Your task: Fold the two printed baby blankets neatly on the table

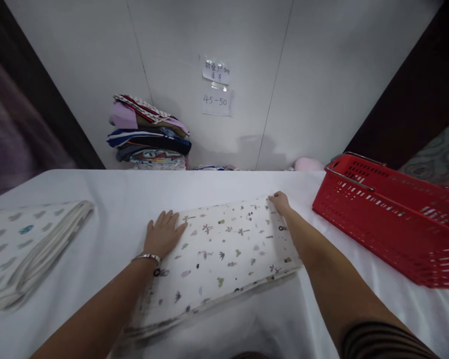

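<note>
White printed cloth (224,249) at centre frame: my right fingers (279,202) pinch its corner, my left hand (162,234) lies flat, unclenched.

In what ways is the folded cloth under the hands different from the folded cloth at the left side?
The patterned cloth carries small, varied motifs such as palm trees, while the left cloth repeats one grey shape, with a single blue one. The patterned cloth shows whole between both hands; the left cloth is cut off by the picture edge, untouched. Both are whitish, folded in layers, and lie flat on the white table.
</note>
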Demonstrator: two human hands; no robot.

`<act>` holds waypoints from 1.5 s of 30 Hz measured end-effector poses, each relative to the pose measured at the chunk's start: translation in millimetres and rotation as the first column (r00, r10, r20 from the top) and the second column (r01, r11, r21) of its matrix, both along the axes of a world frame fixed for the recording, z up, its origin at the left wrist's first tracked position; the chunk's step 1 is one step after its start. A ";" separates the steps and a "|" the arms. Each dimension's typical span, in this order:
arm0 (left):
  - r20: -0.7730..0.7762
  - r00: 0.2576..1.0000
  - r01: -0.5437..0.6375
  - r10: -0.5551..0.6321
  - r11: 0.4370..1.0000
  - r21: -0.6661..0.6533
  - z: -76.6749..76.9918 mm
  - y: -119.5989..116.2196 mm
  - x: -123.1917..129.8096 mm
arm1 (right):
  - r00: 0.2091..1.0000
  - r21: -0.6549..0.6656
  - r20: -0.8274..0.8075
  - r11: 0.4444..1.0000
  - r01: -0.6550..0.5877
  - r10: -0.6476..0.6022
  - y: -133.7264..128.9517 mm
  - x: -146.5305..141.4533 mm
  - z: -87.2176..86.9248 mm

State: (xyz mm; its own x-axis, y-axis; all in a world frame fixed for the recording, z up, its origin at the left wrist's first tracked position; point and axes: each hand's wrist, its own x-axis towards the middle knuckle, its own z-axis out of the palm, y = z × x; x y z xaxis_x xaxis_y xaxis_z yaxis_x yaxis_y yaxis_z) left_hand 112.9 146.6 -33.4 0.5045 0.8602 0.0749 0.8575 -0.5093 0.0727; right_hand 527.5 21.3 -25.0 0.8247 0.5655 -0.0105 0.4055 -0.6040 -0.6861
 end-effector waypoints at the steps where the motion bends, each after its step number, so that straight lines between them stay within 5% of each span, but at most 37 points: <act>1: -0.004 1.000 0.003 -0.003 1.000 0.000 0.6 -0.8 0.0 | 0.999 -0.008 0.032 1.000 -0.007 0.007 1.1 -1.4 -1.9; 8: -0.011 0.999 -0.043 0.042 0.999 -0.016 3.7 -3.8 2.2 | 0.986 -0.111 0.151 0.993 -0.049 0.066 0.6 -7.8 -9.1; 16: -0.049 0.995 -0.088 0.083 0.990 -0.106 15.7 -5.5 9.8 | 0.917 -0.232 0.309 0.955 -0.185 0.253 4.3 -35.1 8.7; 18: -0.061 0.996 -0.060 0.058 0.998 -0.022 16.9 -8.6 15.8 | 0.797 -0.263 0.405 0.892 -0.368 0.448 6.6 -61.3 10.3; 21: -0.054 0.998 0.014 -0.011 0.998 0.062 13.4 -12.2 23.1 | 0.559 -0.361 0.364 0.666 -0.653 0.745 7.6 -99.6 4.5; 23: -0.037 0.999 0.005 -0.004 1.000 0.010 9.0 -11.9 24.3 | 0.505 -0.406 0.271 0.573 -0.712 0.820 7.1 -113.8 -1.3; 25: -0.023 0.999 -0.031 0.029 0.998 -0.054 5.0 -9.8 22.8 | 0.512 -0.428 0.204 0.547 -0.720 0.834 6.1 -117.5 -5.0; 30: -0.012 0.999 -0.041 0.040 0.994 -0.097 1.7 -5.7 18.9 | 0.506 -0.434 0.158 0.520 -0.736 0.848 3.8 -109.0 -4.1; 35: -0.001 0.999 -0.038 0.038 0.997 -0.071 -1.0 -5.5 20.4 | 0.646 -0.481 0.207 0.652 -0.587 0.734 -0.1 -98.7 -5.7; 40: 0.001 0.999 -0.041 0.042 0.995 -0.090 -0.7 -3.5 21.9 | 0.682 -0.501 0.153 0.651 -0.570 0.715 -0.2 -91.7 -5.2; 45: -0.014 1.000 -0.021 0.019 0.991 -0.131 17.7 4.8 24.5 | 0.690 -0.461 0.227 0.700 -0.545 0.687 8.0 -84.7 3.7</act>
